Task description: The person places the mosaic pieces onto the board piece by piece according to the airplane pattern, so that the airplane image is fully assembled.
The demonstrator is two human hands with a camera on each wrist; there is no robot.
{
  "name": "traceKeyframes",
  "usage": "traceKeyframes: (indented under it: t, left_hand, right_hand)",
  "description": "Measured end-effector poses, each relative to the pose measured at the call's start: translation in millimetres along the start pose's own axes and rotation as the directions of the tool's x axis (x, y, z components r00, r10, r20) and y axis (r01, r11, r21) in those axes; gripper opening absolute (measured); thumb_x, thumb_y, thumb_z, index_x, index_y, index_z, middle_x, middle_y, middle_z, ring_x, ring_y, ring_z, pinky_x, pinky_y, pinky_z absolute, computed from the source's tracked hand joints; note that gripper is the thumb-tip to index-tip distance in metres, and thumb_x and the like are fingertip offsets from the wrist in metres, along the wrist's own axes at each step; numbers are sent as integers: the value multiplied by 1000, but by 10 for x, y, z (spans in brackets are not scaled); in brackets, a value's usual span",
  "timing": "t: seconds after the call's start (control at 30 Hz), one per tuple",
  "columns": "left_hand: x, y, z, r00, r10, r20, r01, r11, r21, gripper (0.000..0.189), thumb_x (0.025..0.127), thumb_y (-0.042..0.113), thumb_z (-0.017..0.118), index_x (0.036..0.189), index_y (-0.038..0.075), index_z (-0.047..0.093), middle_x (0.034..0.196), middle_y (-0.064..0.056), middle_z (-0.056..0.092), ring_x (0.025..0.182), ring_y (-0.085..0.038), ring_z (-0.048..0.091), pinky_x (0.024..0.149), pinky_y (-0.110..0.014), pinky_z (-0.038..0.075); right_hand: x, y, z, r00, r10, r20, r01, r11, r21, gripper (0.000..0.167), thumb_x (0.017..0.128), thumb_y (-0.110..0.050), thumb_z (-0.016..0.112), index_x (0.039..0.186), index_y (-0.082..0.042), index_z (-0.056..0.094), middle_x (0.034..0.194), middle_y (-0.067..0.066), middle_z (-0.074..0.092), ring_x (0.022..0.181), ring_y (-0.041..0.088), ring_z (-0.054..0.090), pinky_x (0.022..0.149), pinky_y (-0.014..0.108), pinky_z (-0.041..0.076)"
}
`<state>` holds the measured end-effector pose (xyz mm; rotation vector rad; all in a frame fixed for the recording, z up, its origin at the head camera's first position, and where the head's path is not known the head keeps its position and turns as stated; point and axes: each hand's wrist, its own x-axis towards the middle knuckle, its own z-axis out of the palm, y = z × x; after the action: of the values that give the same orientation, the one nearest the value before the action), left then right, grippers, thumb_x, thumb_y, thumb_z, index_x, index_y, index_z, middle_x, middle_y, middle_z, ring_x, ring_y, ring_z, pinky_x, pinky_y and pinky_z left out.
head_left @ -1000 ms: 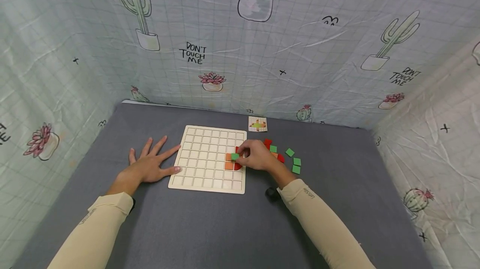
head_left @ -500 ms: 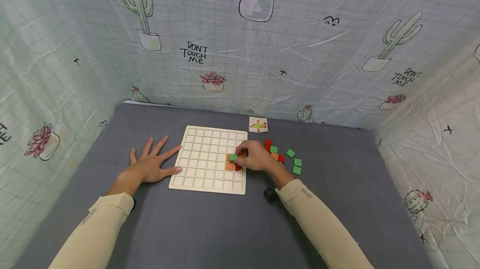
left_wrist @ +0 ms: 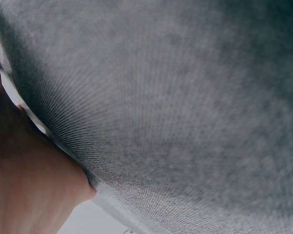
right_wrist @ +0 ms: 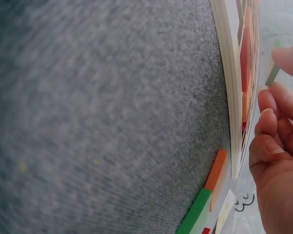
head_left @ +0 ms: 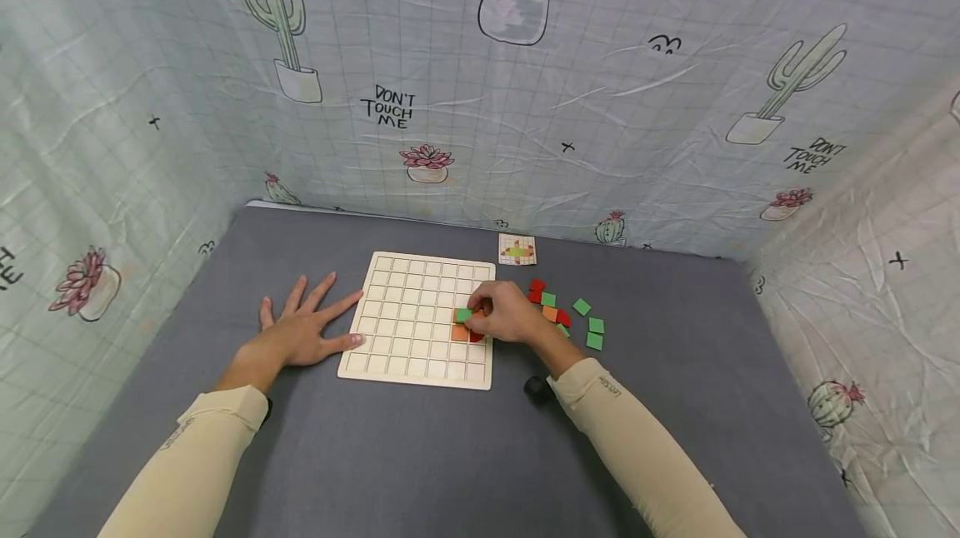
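1. Right grip [head_left: 510,312], nearly closed, pinches a green tile [head_left: 462,316] over the board [head_left: 401,313], near its right edge.
2. Left grip [head_left: 298,336] lies spread wide, touching the board's left edge.

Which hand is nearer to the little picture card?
The right hand, in front of the picture card, over the right edge of the board; the left hand is farther off, at its left edge.
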<state>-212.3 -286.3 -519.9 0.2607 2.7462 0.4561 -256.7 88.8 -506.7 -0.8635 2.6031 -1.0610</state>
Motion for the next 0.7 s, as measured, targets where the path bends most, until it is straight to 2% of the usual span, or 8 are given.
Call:
traceKeyframes:
  t: [0.13, 0.23, 0.33, 0.57, 0.7]
  left_hand:
    - [41, -76, 49, 1000, -3, 2, 3, 1000, -14, 93, 82, 96, 44, 162, 57, 17, 179, -4, -6, 161, -49, -14, 108, -87, -20]
    - [39, -67, 48, 1000, -5, 1, 5, 1000, -14, 92, 83, 95, 44, 162, 56, 17, 179, -4, -5, 161, -50, -13, 109, -87, -19]
    - [31, -46, 40, 1000, -16, 1, 16, 1000, -11, 92, 84, 93, 46, 163, 54, 19, 179, -3, -4, 162, -48, -12, 111, -86, -17]
    - [-34, 58, -50, 1000, -1, 6, 1, 1000, -4, 88, 91, 81, 54, 165, 43, 25, 178, -10, -1, 160, -53, -10, 109, -88, -14]
    - [-45, 84, -58, 1000, -5, 13, 5, 1000, 16, 89, 91, 82, 53, 166, 41, 25, 178, -10, -1, 160, -53, -9, 110, -88, -12]
  right_hand:
    - [18, -6, 4, 1000, -7, -8, 7, 1000, -9, 15, 86, -10, 78, 100, -4, 76, 89, 8, 69, 71, 7, 53, 67, 20, 46]
    - [32, -5, 13, 1000, -2, -4, 2, 1000, -10, 13, 87, -11, 78, 99, -5, 76, 87, 7, 68, 70, 7, 52, 65, 20, 46]
    - [39, -9, 23, 1000, 6, 5, -6, 1000, -6, 13, 87, -11, 77, 99, -5, 76, 88, 7, 68, 71, 8, 53, 66, 21, 46]
    - [53, -36, 43, 999, 31, 19, -31, 999, -8, 13, 89, -12, 78, 100, -6, 76, 92, 7, 70, 74, 8, 55, 68, 21, 48]
    - [67, -54, 55, 999, 33, 19, -33, 999, -6, 13, 89, -11, 78, 100, -6, 75, 91, 7, 69, 74, 9, 56, 68, 22, 49]
